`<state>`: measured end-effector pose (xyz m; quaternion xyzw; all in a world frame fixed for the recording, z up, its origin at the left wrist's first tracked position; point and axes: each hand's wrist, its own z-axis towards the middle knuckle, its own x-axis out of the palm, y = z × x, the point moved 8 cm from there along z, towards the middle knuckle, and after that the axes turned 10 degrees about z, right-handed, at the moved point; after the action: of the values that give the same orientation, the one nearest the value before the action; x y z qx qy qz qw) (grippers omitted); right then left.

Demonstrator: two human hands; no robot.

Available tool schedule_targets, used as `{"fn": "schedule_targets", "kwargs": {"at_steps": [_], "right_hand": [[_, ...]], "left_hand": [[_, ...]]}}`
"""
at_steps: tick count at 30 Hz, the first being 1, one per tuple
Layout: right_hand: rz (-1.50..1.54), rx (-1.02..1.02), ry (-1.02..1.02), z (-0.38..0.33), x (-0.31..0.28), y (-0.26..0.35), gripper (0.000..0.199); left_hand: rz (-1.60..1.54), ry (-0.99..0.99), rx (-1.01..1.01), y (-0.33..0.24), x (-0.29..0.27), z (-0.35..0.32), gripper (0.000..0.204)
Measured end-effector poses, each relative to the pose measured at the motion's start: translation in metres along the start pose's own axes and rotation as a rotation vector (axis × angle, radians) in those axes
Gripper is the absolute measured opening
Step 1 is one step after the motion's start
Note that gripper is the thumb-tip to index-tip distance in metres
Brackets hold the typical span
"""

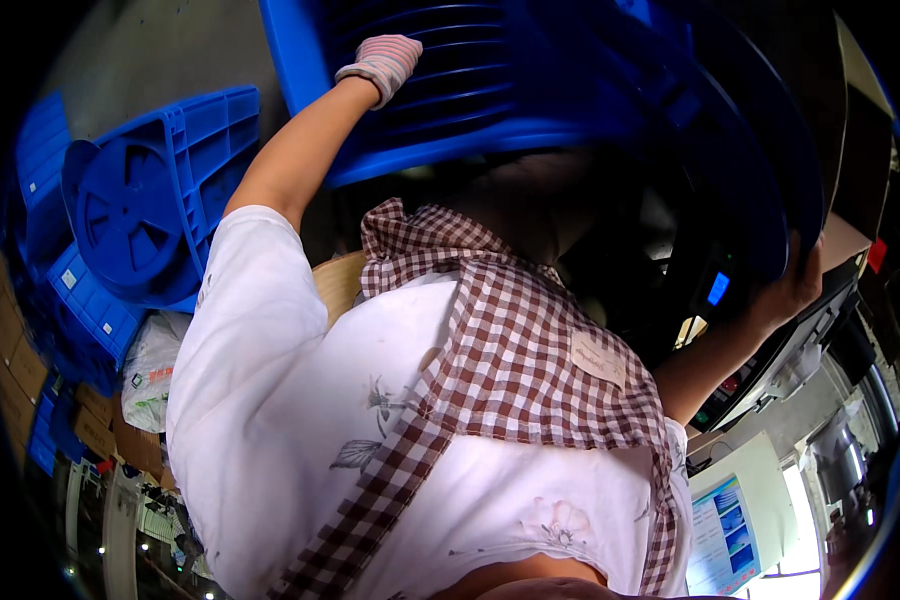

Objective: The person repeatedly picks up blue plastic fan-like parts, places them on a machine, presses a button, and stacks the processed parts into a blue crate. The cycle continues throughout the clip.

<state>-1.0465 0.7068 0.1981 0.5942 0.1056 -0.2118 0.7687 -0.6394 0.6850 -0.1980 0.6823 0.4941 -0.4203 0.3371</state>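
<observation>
My left hand (382,66), in a pink and grey striped glove, is closed into a fist over a large blue ribbed plastic part (425,140). Its curled fingers are out of sight, so whatever they may hold is hidden. Over on the right, the bare fingers of my right hand (792,288) are wrapped at the lower edge of a big curved blue plastic piece (760,190). Part of that hand is behind the piece. Dark shadow hides how the two blue parts meet.
Stacked blue plastic mouldings (135,220) stand at the left, one with a round spoked face. Below them sits a white plastic bag (153,375). A small lit blue display (718,288) shows near my right forearm. Cardboard boxes (15,350) line the far left.
</observation>
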Motion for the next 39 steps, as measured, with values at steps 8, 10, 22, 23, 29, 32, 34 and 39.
{"fn": "schedule_targets", "kwargs": {"at_steps": [8, 10, 22, 23, 29, 32, 34, 39], "right_hand": [[-0.054, -0.163, 0.158, 0.025, 0.041, 0.002, 0.017], [-0.083, -0.190, 0.189, 0.032, 0.050, -0.001, 0.016], [-0.029, -0.238, 0.230, 0.052, 0.109, -0.065, 0.014], [0.055, -0.180, 0.238, 0.055, 0.109, -0.080, 0.013], [0.043, -0.157, 0.167, 0.051, 0.076, -0.086, 0.014], [-0.076, -0.221, 0.173, 0.047, 0.074, -0.070, 0.014], [-0.158, -0.245, 0.229, 0.041, 0.092, -0.062, 0.016], [-0.269, -0.304, 0.361, 0.017, 0.127, -0.061, 0.018]], "left_hand": [[-0.137, -0.111, 0.000, 0.018, -0.048, -0.026, 0.014], [-0.216, -0.173, -0.028, 0.029, -0.067, -0.053, 0.025], [-0.339, -0.573, -0.456, 0.109, -0.101, -0.163, 0.039], [-0.321, -0.541, -0.494, 0.111, -0.106, -0.172, 0.041], [-0.302, -0.538, -0.488, 0.138, -0.131, -0.165, 0.049], [-0.286, -0.516, -0.531, 0.138, -0.134, -0.159, 0.050], [-0.290, -0.538, -0.550, 0.135, -0.133, -0.160, 0.050], [-0.342, -0.542, -0.574, 0.136, -0.131, -0.157, 0.049]]}}
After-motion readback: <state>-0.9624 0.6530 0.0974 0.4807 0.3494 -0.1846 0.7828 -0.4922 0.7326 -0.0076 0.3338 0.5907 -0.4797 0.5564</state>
